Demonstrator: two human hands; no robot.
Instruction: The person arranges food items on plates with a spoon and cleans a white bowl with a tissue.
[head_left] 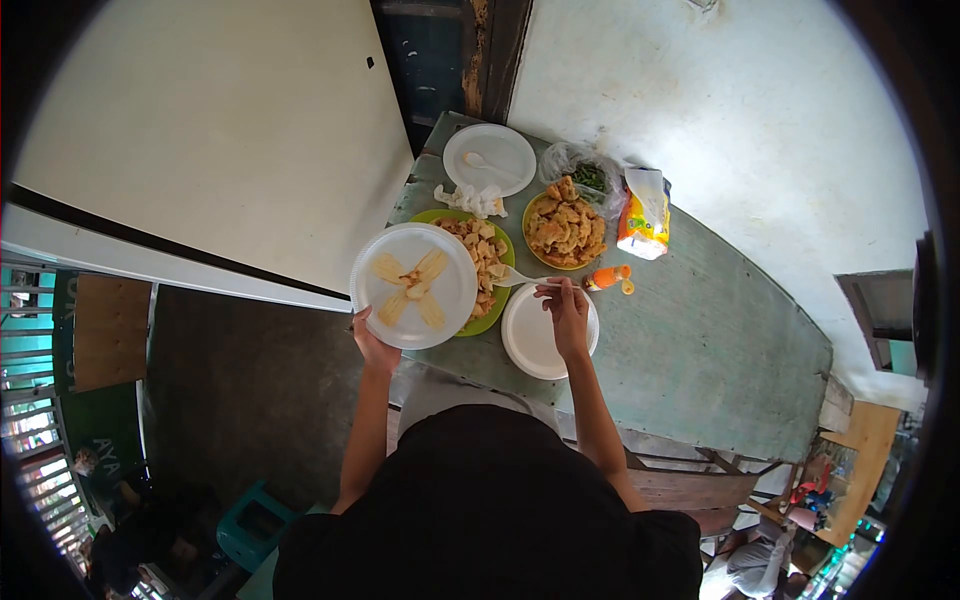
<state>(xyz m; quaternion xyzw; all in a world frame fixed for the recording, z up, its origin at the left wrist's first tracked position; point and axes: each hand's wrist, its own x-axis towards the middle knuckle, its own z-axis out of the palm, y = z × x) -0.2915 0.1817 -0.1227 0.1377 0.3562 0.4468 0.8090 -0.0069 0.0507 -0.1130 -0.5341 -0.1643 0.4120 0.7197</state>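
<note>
My left hand [374, 343] grips the lower edge of a white plate [455, 320], raised over the left side of a green plate [513, 258]. Pale yellow, flat pieces of food [388, 268] lie on the white plate in a cross shape. Heaped on the green plate are light brown chunks of food [478, 240], partly hidden by the white plate. In my right hand [567, 315] is the handle of a white plastic spoon [520, 279], its head at the chunks. Beneath that hand stand white plates [533, 345].
A plate of fried food [565, 228], a bag of green chilies [590, 178], a tissue pack [645, 213] and an orange-capped bottle [607, 277] stand on the table [720, 340]. Crumpled tissue [470, 200] lies near another white plate [515, 150] with a spoon. Walls border the table.
</note>
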